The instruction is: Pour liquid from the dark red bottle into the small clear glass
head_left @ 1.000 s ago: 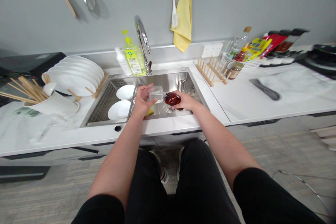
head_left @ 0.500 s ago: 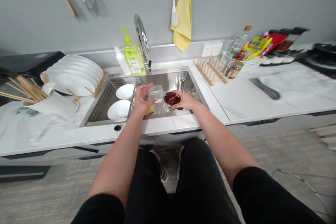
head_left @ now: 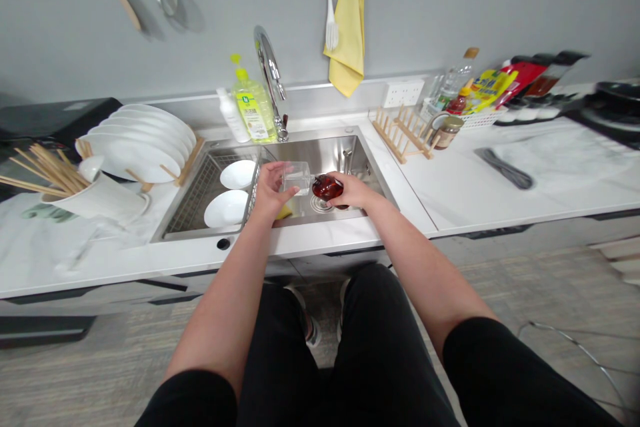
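Note:
Over the steel sink (head_left: pixel 330 143), my left hand (head_left: pixel 270 190) is closed around a clear, see-through container (head_left: pixel 297 177). My right hand (head_left: pixel 352 191) grips a glossy dark red vessel (head_left: pixel 327 187), tipped on its side with its narrow end towards the clear container. The two pieces are very close; I cannot tell whether they touch. Below them the drain (head_left: pixel 320 205) partly shows. A bit of yellow cloth or sponge (head_left: pixel 285 212) lies under my left hand, mostly hidden.
Left of my hands, a wire basket (head_left: pixel 187 207) in the sink holds two white bowls (head_left: pixel 227 208). Behind stand the tap (head_left: pixel 270 73) and a soap bottle (head_left: pixel 254 110). Plates (head_left: pixel 135 143) and a chopstick holder (head_left: pixel 103 197) are left; a wooden rack (head_left: pixel 403 135) is right.
Almost nothing differs. Both hands keep their hold on the clear container and the dark red vessel in nearly the same place; the view shifts very slightly.

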{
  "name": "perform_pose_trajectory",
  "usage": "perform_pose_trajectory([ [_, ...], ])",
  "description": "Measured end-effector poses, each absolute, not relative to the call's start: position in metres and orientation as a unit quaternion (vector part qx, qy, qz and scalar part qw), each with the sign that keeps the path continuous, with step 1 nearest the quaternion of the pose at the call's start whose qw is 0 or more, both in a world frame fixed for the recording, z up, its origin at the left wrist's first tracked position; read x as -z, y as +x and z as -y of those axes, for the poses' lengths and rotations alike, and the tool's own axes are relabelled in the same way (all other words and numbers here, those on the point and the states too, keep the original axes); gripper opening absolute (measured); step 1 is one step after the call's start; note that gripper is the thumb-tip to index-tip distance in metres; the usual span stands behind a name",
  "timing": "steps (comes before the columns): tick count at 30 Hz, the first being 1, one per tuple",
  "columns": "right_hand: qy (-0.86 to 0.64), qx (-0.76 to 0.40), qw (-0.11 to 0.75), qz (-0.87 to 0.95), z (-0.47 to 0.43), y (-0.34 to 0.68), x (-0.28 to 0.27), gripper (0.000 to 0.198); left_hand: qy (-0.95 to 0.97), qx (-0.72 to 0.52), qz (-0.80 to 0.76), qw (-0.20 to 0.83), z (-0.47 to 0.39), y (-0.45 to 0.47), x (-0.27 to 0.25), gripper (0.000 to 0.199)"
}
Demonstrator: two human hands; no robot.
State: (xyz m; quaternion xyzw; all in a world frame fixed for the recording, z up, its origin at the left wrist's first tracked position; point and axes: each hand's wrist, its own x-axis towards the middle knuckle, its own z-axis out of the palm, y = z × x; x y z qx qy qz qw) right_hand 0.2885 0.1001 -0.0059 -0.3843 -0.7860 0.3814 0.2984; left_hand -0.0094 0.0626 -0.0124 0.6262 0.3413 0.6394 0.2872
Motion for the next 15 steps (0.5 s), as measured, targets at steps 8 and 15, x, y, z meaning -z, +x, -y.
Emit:
perform_pose_trajectory([
  [8,-0.387,-0.385,0.296,0.784,-0.1003,0.2887,0.0064,0.084,0.621,-0.639,-0.344,0.295,-0.0618,-0.0091,0.0117,0.087],
  [15,-0.385,-0.377,0.295,0.789,-0.1019,0.2891,0.0085,0.084,0.628,-0.634,-0.345,0.291,-0.0628,-0.0098,0.0134,0.086],
])
